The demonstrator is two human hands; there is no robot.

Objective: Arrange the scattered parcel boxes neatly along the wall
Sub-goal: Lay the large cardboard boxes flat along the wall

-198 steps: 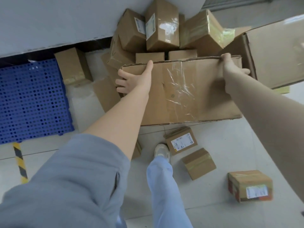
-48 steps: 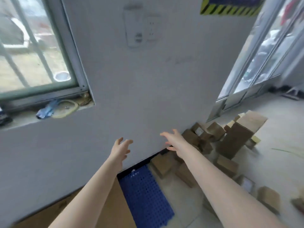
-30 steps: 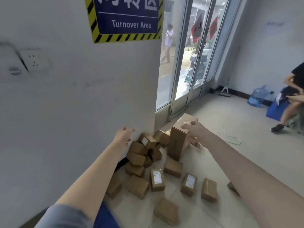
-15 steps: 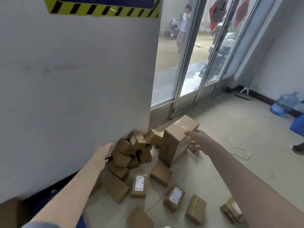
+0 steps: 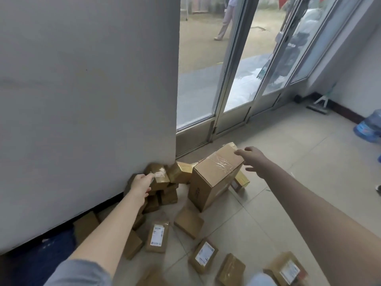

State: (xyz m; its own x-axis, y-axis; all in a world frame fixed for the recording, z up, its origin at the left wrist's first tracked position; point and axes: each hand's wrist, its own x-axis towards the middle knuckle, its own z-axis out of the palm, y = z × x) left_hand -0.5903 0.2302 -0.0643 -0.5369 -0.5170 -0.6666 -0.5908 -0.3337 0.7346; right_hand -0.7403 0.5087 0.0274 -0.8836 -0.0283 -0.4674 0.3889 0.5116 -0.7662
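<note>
A tall brown cardboard box with clear tape on top stands upright on the floor near the wall's corner. My right hand hovers open at its top right edge, fingers spread. A heap of small parcel boxes leans against the grey wall. My left hand reaches into that heap and touches a small taped box at its top; whether it grips it is unclear. Several flat labelled parcels lie scattered on the tiles in front.
Glass doors stand just right of the wall's corner. A blue pallet lies at the lower left by the wall. A water jug and a floor tool sit by the far right wall. A person walks outside.
My view has dropped and closed in on the pile. My left hand has gone from beside the heap to its top box. My right hand stays at the tall box's top.
</note>
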